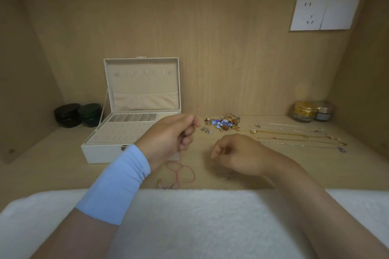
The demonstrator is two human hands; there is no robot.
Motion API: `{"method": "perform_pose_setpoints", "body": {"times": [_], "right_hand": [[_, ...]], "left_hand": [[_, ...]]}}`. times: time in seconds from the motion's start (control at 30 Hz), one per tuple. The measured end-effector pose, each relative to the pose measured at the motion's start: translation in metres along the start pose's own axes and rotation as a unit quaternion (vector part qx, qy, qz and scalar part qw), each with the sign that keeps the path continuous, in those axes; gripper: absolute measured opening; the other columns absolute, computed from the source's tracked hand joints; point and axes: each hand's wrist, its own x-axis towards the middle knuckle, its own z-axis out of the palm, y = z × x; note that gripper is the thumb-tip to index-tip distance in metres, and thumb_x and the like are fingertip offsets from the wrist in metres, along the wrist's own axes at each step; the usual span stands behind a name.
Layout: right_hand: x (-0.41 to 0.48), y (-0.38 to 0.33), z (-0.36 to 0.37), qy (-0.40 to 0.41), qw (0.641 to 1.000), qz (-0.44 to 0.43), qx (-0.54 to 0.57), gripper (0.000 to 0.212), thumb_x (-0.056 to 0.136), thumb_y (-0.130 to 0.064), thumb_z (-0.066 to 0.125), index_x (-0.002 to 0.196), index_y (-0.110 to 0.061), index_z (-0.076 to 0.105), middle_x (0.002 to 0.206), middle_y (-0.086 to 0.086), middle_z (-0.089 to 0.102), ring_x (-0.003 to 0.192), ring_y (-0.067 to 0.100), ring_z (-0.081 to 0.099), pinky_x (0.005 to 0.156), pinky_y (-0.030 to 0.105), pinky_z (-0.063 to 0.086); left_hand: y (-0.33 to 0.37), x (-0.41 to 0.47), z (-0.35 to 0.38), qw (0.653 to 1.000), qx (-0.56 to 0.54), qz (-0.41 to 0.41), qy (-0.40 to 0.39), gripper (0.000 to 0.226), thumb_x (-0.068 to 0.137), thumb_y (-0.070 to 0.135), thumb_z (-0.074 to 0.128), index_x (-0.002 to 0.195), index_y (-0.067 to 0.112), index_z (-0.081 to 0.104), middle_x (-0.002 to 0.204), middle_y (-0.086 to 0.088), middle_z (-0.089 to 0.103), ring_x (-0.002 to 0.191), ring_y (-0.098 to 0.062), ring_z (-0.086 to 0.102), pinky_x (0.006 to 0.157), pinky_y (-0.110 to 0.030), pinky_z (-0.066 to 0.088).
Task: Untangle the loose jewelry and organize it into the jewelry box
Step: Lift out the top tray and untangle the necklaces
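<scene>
Fingers (pixel 190 121) of the left hand (pixel 166 136) pinch the red cord (pixel 185 171) up just right of the jewelry box (pixel 101 153), likely so its tangle hangs loose, while the right hand (pixel 237 153) curls nearby, its grip unclear.

**Operator:** Specify the jewelry box (pixel 101 153) finish.

**Technician:** Shell: cream-white. Lining: beige. Front tray panel: regular grid of small dots.

**Operator:** Loose items?

**Technician:** Cord (pixel 183 171): red. Bead pile (pixel 224 123): blue, brown and gold, mixed. Chains (pixel 294 134): some gold, some silver.

**Operator:** Containers?

**Technician:** Black jar (pixel 67 114): glossy black. Green jar (pixel 89 114): dark green. Gold jar (pixel 303 110): gold over a clear base. Grey jar (pixel 323 113): grey-green with a pale metallic lid.

**Operator:** Surroundings?

**Technician:** Counter (pixel 52 166): light wood grain, same as the walls. Socket plate (pixel 324 12): white with dark slots. Cloth (pixel 210 216): white, fluffy. Wristband (pixel 117 183): plain light blue.
</scene>
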Motion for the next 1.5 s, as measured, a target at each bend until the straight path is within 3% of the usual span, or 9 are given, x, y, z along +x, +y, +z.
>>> {"method": "perform_pose_setpoints", "body": {"times": [0.2, 0.43, 0.57, 0.7, 0.83, 1.1, 1.3, 1.4, 1.5], "right_hand": [[0.002, -0.033, 0.010, -0.075, 0.948, -0.090, 0.297, 0.041, 0.089, -0.021, 0.058, 0.128, -0.008, 0.064, 0.132, 0.008, 0.065, 0.127, 0.020, 0.057, 0.112, 0.037, 0.040], [0.004, -0.042, 0.000, -0.065, 0.942, -0.075, 0.321, 0.025, 0.103, -0.018, 0.050, 0.087, -0.011, 0.067, 0.063, 0.005, 0.062, 0.063, 0.019, 0.058, 0.076, 0.034, 0.045], [0.003, -0.028, -0.011, -0.072, 0.904, -0.058, 0.418, 0.024, 0.098, -0.022, 0.052, 0.078, -0.013, 0.060, 0.057, 0.003, 0.045, 0.049, 0.020, 0.045, 0.064, 0.034, 0.045], [0.003, -0.024, -0.028, -0.057, 0.870, -0.054, 0.487, 0.025, 0.100, -0.017, 0.042, 0.080, -0.012, 0.056, 0.060, 0.004, 0.039, 0.046, 0.018, 0.039, 0.057, 0.034, 0.047], [0.001, -0.018, -0.049, -0.024, 0.905, -0.023, 0.424, 0.023, 0.100, -0.017, 0.044, 0.083, -0.011, 0.057, 0.060, 0.003, 0.037, 0.046, 0.018, 0.030, 0.048, 0.028, 0.036], [-0.020, 0.027, -0.092, 0.059, 0.958, 0.073, 0.272, 0.023, 0.101, -0.019, 0.052, 0.084, -0.013, 0.066, 0.060, 0.001, 0.043, 0.045, 0.014, 0.031, 0.046, 0.024, 0.024], [-0.023, 0.033, -0.104, 0.077, 0.980, 0.086, 0.162, 0.021, 0.099, -0.020, 0.056, 0.083, -0.015, 0.070, 0.055, -0.003, 0.043, 0.042, 0.011, 0.031, 0.044, 0.022, 0.021], [-0.016, 0.017, -0.101, 0.055, 0.993, 0.058, 0.090, 0.021, 0.097, -0.019, 0.057, 0.086, -0.014, 0.073, 0.051, -0.007, 0.046, 0.043, 0.009, 0.035, 0.043, 0.022, 0.027], [-0.010, 0.008, -0.106, 0.073, 0.995, 0.038, 0.065, 0.022, 0.096, -0.018, 0.057, 0.084, -0.009, 0.073, 0.049, -0.010, 0.049, 0.045, 0.007, 0.039, 0.043, 0.019, 0.033]], "left_hand": [[0.032, 0.012, 0.031, 0.997, -0.057, 0.037, -0.045, 0.026, 0.106, 0.018, 0.034, 0.084, 0.013, 0.048, 0.064, 0.002, 0.039, 0.052, -0.009, 0.036, 0.048, -0.019, 0.028], [0.090, 0.025, 0.023, 0.984, 0.042, 0.149, 0.092, 0.028, 0.104, 0.018, 0.033, 0.078, 0.019, 0.045, 0.057, 0.004, 0.036, 0.041, -0.007, 0.029, 0.039, -0.013, 0.019], [0.077, 0.016, -0.009, 0.891, 0.343, 0.229, 0.188, 0.024, 0.099, 0.028, 0.043, 0.079, 0.016, 0.050, 0.063, -0.004, 0.048, 0.055, -0.015, 0.043, 0.056, -0.031, 0.038], [0.053, 0.004, -0.028, 0.790, 0.579, 0.150, 0.134, 0.022, 0.093, 0.047, 0.051, 0.085, 0.029, 0.060, 0.074, 0.008, 0.060, 0.071, -0.011, 0.056, 0.066, -0.029, 0.041], [0.038, 0.004, -0.032, 0.754, 0.643, 0.126, 0.052, 0.022, 0.085, 0.061, 0.057, 0.091, 0.042, 0.068, 0.085, 0.014, 0.056, 0.079, -0.003, 0.052, 0.072, -0.026, 0.040], [0.026, 0.027, -0.016, 0.825, 0.564, 0.044, 0.008, 0.016, 0.089, 0.036, 0.060, 0.077, 0.033, 0.070, 0.093, 0.014, 0.063, 0.075, -0.001, 0.054, 0.074, -0.026, 0.044], [0.031, 0.038, 0.025, 0.747, 0.664, -0.018, -0.031, 0.036, 0.085, 0.036, 0.066, 0.120, 0.030, 0.060, 0.124, 0.009, 0.056, 0.115, -0.016, 0.054, 0.089, -0.023, 0.048], [0.027, 0.055, 0.062, 0.874, 0.478, 0.070, -0.055, 0.069, 0.083, 0.031, 0.073, 0.144, 0.027, 0.040, 0.145, 0.005, 0.047, 0.132, -0.010, 0.046, 0.110, -0.029, 0.037], [0.023, 0.070, 0.087, 0.954, 0.274, 0.035, -0.115, 0.062, 0.088, 0.018, 0.070, 0.142, 0.023, 0.039, 0.129, -0.001, 0.062, 0.104, -0.012, 0.066, 0.079, -0.019, 0.052]]}}
